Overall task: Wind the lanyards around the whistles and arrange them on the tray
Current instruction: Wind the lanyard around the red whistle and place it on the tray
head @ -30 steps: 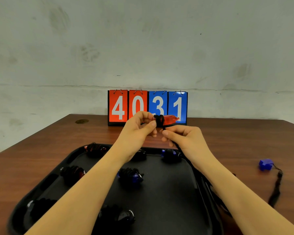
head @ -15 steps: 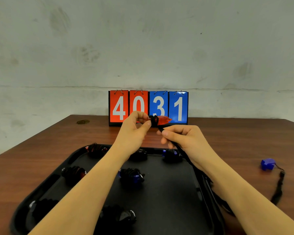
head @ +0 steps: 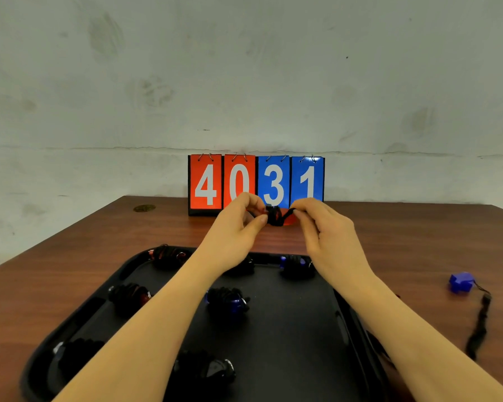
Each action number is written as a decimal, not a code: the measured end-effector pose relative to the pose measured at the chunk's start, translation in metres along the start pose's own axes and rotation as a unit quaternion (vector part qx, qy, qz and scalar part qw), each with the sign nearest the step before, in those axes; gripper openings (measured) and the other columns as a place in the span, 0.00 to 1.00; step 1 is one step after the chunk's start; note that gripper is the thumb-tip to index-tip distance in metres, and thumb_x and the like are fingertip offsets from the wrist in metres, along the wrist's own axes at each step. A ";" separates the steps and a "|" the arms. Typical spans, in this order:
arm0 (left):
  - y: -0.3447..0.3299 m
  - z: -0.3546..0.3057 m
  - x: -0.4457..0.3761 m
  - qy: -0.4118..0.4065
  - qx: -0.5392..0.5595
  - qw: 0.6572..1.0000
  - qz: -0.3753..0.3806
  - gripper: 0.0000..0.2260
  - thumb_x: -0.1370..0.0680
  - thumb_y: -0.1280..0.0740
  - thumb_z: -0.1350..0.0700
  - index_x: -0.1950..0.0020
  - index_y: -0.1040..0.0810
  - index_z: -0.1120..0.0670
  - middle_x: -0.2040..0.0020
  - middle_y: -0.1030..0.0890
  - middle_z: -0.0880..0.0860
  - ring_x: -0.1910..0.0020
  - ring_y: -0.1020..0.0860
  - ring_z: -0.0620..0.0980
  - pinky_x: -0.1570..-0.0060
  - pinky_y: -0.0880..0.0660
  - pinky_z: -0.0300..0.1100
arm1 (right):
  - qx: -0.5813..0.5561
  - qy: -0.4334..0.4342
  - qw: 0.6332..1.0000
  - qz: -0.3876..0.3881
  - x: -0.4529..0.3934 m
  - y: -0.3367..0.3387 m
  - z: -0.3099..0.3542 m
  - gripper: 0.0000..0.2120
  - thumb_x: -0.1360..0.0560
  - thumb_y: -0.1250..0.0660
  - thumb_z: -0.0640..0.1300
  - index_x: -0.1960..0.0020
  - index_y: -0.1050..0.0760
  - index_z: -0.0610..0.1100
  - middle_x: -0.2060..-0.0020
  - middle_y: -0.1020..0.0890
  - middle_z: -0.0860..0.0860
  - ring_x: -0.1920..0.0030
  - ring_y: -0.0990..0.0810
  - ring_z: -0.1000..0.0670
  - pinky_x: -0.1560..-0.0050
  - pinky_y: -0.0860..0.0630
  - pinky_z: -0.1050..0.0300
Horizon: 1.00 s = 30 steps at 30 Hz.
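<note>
1. Winding continues: left hand (head: 233,227) pinches the red whistle (head: 276,216) above the table (head: 418,242); right hand (head: 325,227) pinches its lanyard (head: 288,214).
2. Seven wound whistles lie on the tray (head: 302,329).
3. One blue whistle (head: 460,282) waits unwound.

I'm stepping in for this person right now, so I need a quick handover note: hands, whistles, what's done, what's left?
Left hand pinches the red whistle, held above the table.
Right hand pinches its black lanyard, mid-wind.
Done: seven wound whistles lie on the black tray, e.g. one blue.
Left: finish this wind and place it on the tray; then the unwound blue whistle, lanyard trailing, on the table right of the tray.
</note>
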State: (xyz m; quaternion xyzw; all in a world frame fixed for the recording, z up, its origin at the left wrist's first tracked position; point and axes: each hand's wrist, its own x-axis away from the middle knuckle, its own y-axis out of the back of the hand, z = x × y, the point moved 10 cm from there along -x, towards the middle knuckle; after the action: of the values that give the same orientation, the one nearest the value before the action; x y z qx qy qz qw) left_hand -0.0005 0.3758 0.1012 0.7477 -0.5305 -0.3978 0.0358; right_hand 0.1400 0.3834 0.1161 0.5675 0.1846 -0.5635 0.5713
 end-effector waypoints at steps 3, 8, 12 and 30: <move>-0.007 -0.002 0.003 -0.009 -0.003 1.000 0.025 0.05 0.22 0.38 0.58 0.50 0.30 0.49 0.59 0.24 0.45 0.61 0.23 0.41 0.57 0.27 0.28 | -0.025 -0.015 0.999 -0.030 0.000 0.004 -0.005 0.07 0.24 0.38 0.39 0.49 0.22 0.40 0.58 0.19 0.49 0.57 0.21 0.51 0.54 0.26 0.64; -0.011 -0.004 0.004 -0.002 0.080 0.996 0.031 0.04 0.23 0.35 0.60 0.50 0.27 0.53 0.57 0.19 0.50 0.58 0.19 0.42 0.51 0.24 0.34 | -0.049 -0.035 0.997 -0.053 -0.001 0.006 -0.011 0.06 0.25 0.35 0.35 0.50 0.21 0.40 0.58 0.22 0.51 0.60 0.24 0.57 0.53 0.28 0.70; -0.009 -0.005 0.004 0.013 0.143 0.989 0.025 0.07 0.24 0.34 0.62 0.48 0.26 0.55 0.55 0.20 0.53 0.60 0.18 0.44 0.54 0.23 0.34 | -0.070 -0.035 0.995 -0.069 -0.001 0.010 -0.011 0.05 0.24 0.35 0.36 0.50 0.21 0.40 0.58 0.23 0.53 0.62 0.26 0.61 0.55 0.28 0.69; -0.017 -0.010 0.007 -0.039 -0.034 0.993 0.109 0.04 0.22 0.39 0.54 0.51 0.26 0.44 0.59 0.21 0.44 0.57 0.23 0.37 0.55 0.30 0.23 | -0.404 -0.382 0.830 0.046 0.013 -0.019 -0.060 0.02 0.31 0.29 0.36 0.61 0.18 0.40 0.64 0.16 0.44 0.66 0.19 0.47 0.67 0.23 0.59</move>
State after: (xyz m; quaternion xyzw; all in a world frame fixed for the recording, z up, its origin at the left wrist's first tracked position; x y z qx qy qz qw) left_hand 0.0200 0.3737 0.0955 0.6679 -0.5956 -0.4384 0.0833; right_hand 0.1531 0.4347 0.0789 0.0332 0.1365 -0.5833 0.8000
